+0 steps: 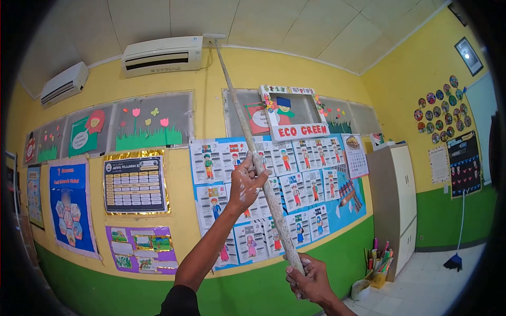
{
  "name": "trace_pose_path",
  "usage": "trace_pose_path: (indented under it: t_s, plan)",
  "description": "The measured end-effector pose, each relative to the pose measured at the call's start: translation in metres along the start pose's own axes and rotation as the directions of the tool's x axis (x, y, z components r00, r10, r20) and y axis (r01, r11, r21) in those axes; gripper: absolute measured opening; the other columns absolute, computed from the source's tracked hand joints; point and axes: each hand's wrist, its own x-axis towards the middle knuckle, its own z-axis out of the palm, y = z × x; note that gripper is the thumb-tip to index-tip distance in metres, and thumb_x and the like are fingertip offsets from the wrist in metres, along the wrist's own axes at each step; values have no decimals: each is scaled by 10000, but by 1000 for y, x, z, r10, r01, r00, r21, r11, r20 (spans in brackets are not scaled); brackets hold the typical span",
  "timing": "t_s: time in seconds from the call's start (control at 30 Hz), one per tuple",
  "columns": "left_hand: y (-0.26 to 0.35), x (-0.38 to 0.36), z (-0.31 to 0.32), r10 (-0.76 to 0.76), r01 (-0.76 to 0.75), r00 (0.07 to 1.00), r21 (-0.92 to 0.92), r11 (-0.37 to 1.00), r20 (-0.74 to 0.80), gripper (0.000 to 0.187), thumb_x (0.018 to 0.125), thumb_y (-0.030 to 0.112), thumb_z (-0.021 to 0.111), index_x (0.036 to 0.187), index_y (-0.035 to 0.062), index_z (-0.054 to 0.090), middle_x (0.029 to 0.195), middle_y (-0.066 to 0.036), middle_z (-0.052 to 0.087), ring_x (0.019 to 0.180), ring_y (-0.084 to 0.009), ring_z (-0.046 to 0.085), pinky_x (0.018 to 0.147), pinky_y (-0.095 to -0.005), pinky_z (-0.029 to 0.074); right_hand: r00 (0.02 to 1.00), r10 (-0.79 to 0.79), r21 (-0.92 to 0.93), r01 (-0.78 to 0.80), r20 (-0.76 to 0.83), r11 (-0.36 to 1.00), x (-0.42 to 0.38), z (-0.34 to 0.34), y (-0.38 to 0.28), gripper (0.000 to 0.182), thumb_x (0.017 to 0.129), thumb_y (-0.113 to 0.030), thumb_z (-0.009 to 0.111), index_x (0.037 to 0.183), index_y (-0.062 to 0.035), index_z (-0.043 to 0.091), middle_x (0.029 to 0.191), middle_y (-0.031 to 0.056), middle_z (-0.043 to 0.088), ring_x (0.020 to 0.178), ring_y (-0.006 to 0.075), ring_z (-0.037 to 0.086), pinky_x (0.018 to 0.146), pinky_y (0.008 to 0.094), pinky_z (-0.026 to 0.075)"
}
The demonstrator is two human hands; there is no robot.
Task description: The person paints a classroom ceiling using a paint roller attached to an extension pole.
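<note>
While the long paint-spattered pole [253,152] slanted up from the lower hands to the top of the yellow wall [179,221], its far end met the wall just beside the right end of the nearer air conditioner [163,54], and that was where trouble looked likeliest: a slip of the tip could have knocked the unit's casing or the small fitting next to it. The pole also crossed in front of the "ECO GREEN" display [292,113] and the sheets of paper figures [279,195] pinned below, so any sag or sideways swing might have scraped or torn them, or dropped wet material on them. The left hand [245,184], flecked with white, was wrapped loosely around the shaft partway up, fingers curled over it; the right hand [308,276] was closed tight around the bottom end. With slick, spattered palms, the pole could have twisted in that looser upper grip. A second air conditioner [64,83] hung farther left, well clear. A white cabinet [395,200] stood in the corner, a pot of pens [379,266] at its foot, and a broom [456,253] leaned on the green wall.
</note>
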Motion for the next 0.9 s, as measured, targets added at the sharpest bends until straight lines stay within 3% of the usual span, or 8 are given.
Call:
trace_pose_path:
  t_s: [0.27,0.33,0.47,0.9]
  plan:
    - [-21,2,-16,10,-11,1000,-14,1000,-16,791,895,-23,688,1484,-204,192,1267,-218,610,1103,-207,630,899,-279,547,1000,-3,2,3,-14,1000,18,13,14,348,971,-64,629,1299,35,567,683,49,575,466,98,503,398,271,389]
    - [-11,-4,-6,-43,43,999,12,999,-7,687,907,-35,663,1465,-172,286,1270,-195,598,1108,-200,623,924,-291,538,1000,-6,13,6,-29,1000,7,8,10,360,968,-60,632,1306,43,563,681,50,575,461,98,502,392,270,384]
    - [23,-11,35,-15,15,1000,7,1000,19,621,912,-40,657,1442,-157,354,1242,-170,608,1100,-187,617,939,-293,531,998,-19,8,19,-58,1000,-28,-16,-12,372,958,-56,641,1302,59,559,672,58,575,450,100,502,379,270,377]
    - [161,-26,195,-41,41,998,2,999,53,647,913,-22,680,1446,-160,338,1256,-172,592,1131,-185,599,961,-303,529,999,5,66,-2,-46,998,-171,-120,-130,374,940,-51,660,1280,77,568,662,71,562,456,107,484,383,268,378]
